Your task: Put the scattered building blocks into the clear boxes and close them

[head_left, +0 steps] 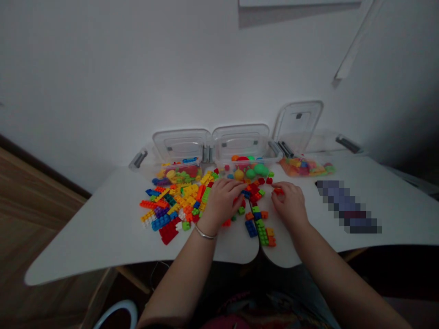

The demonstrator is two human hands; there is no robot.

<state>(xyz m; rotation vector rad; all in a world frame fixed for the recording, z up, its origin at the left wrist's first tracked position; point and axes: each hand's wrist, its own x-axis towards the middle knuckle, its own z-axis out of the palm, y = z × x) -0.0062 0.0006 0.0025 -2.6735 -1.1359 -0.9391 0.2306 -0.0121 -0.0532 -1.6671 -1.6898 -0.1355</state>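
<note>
My left hand (224,201) reaches over the toy bricks, its fingers bent and the thumb below them. Red shows between thumb and fingers, but I cannot tell whether that piece is held. Close to its fingertips lies a blue brick (246,194). My right hand (291,203) is closed, pinching an orange-red toy brick (278,191) between thumb and fingers. Between the hands is a cluster of red bricks (254,192). Nearer me stand a green brick (262,232), a dark blue brick (251,228) and an orange brick (271,240).
A large heap of mixed bricks (187,196) spreads left of my hands. Clear boxes with raised lids line the wall: a left box (178,167), a middle box (247,161) and a right box (320,153), all holding colourful pieces. A blurred-out flat object (346,205) lies right on the white table (113,224).
</note>
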